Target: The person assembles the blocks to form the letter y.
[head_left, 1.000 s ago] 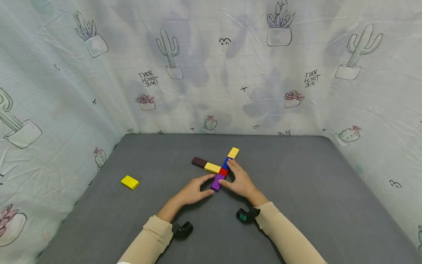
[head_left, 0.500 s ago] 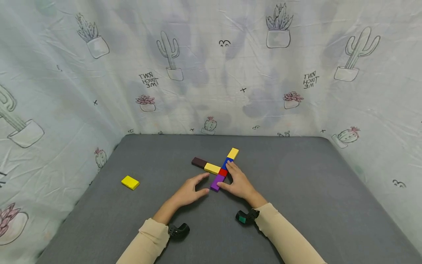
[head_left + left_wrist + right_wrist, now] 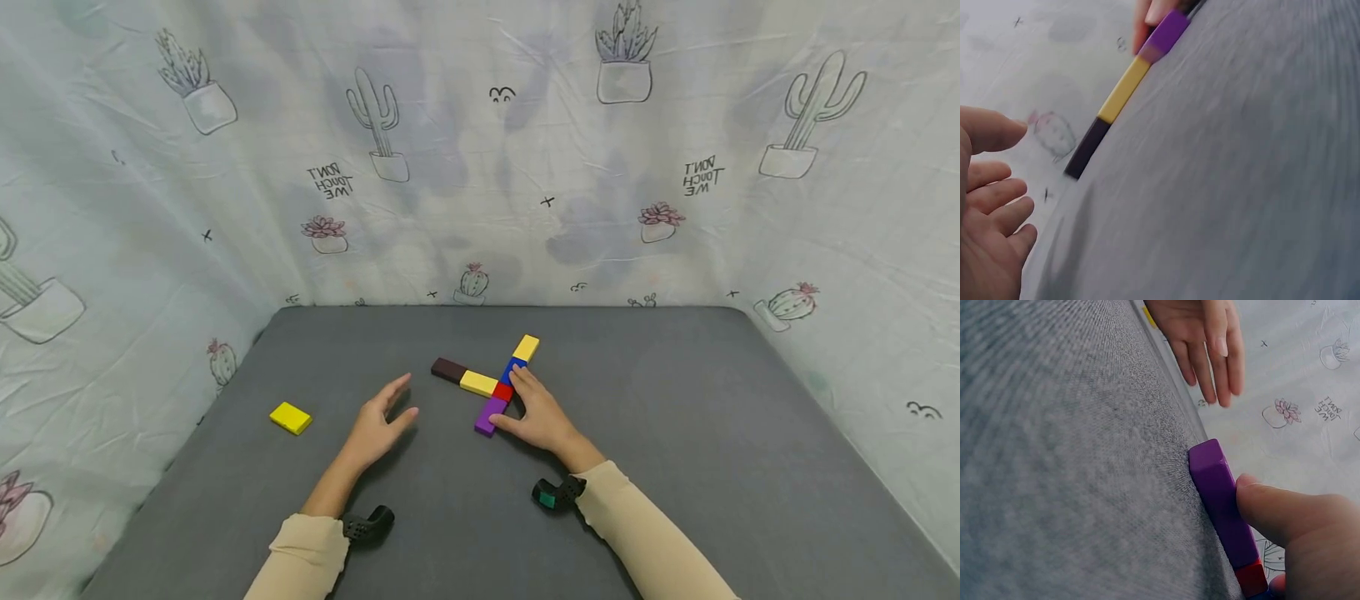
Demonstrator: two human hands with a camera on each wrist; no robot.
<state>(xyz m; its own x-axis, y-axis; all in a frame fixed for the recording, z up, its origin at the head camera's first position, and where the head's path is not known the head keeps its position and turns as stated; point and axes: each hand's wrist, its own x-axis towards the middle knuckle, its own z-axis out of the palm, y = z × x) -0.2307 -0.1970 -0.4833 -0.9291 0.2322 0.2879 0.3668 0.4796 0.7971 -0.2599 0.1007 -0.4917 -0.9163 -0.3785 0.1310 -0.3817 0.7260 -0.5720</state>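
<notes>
A purple block (image 3: 489, 417), a small red block (image 3: 503, 392), a blue block (image 3: 507, 372) and a yellow block (image 3: 527, 347) make a slanted row on the table. From the red one, a second yellow block (image 3: 478, 382) and a dark brown block (image 3: 448, 370) branch off leftward. My right hand (image 3: 546, 421) rests along the row's right side, thumb against the purple block (image 3: 1219, 500) and fingertips at the blue one. My left hand (image 3: 372, 429) hovers left of the row, fingers spread and holding nothing. In the left wrist view, its fingers are apart from the blocks.
A separate bright yellow block (image 3: 291, 417) lies on the left of the grey table (image 3: 637, 392), beyond my left hand. Behind and beside the table hangs a pale curtain (image 3: 442, 225) printed with cacti.
My left hand has drawn away from the purple block, moving left toward the separate yellow block. My right hand has stayed by the row, and the blocks keep their arrangement.
</notes>
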